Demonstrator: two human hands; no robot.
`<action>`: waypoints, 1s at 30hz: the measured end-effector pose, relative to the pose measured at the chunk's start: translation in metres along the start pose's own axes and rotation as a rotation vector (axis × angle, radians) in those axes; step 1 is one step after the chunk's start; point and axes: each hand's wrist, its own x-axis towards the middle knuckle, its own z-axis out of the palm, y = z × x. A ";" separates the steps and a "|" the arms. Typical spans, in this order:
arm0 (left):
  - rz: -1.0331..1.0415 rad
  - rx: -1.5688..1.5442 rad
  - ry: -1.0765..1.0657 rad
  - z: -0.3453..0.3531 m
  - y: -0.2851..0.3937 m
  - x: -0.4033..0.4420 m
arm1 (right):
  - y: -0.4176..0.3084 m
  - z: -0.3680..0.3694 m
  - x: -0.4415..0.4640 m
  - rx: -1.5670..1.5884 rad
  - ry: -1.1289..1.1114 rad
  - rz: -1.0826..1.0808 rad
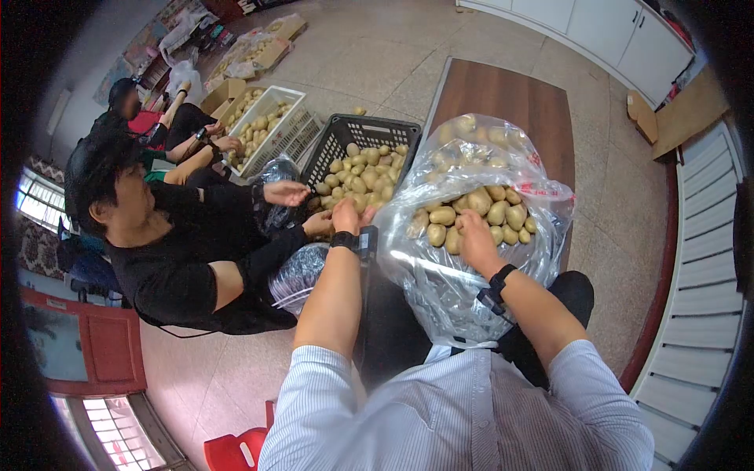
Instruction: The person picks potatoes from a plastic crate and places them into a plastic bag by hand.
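Note:
My left hand point(349, 218) is at the near edge of a black plastic crate point(345, 125) full of oval, tan-green fruits that look like kiwifruit point(363, 174). Its fingers are curled over the fruit; what they hold, if anything, is hidden. Inside a clear plastic bag point(424, 279), my right hand point(477, 242) reaches down among more kiwifruit point(496, 212), fingers closed around one that is mostly covered. The bag's mouth is spread wide, with its far side lying over a brown tabletop point(503, 90). Close to my left hand are a co-worker's two hands point(287, 193).
A co-worker in black point(181, 243) sits at my left, with other people beyond. Behind the black crate stands a white crate point(294, 129) of fruit. Bagged fruit point(247, 55) lies farther back on the floor. A red stool point(236, 449) is behind me on the left.

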 end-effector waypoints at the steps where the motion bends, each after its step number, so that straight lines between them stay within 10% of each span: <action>1: 0.404 0.550 -0.085 -0.026 -0.017 0.028 | 0.000 -0.002 -0.001 -0.001 0.001 0.003; 4: 0.857 1.062 -0.118 -0.032 -0.028 0.033 | 0.002 -0.009 -0.004 0.098 -0.103 0.133; 6: 0.907 1.024 -0.063 -0.025 -0.021 0.027 | 0.003 -0.012 -0.007 0.166 -0.104 0.146; 8: 0.581 1.748 -0.084 0.001 0.018 -0.009 | 0.011 -0.007 -0.010 0.154 -0.079 0.113; 14: 0.797 1.721 -0.132 -0.036 -0.028 0.052 | 0.012 -0.006 -0.017 0.206 0.015 0.128; 19: -0.085 0.015 -0.080 0.001 -0.015 0.021 | 0.006 -0.015 -0.022 0.282 0.086 0.150; 23: -0.009 0.175 0.034 0.048 0.020 -0.035 | 0.018 -0.008 -0.021 0.446 0.044 0.300; 30: -0.156 0.368 -0.364 0.081 0.018 -0.064 | -0.005 -0.023 -0.013 1.183 -0.036 0.670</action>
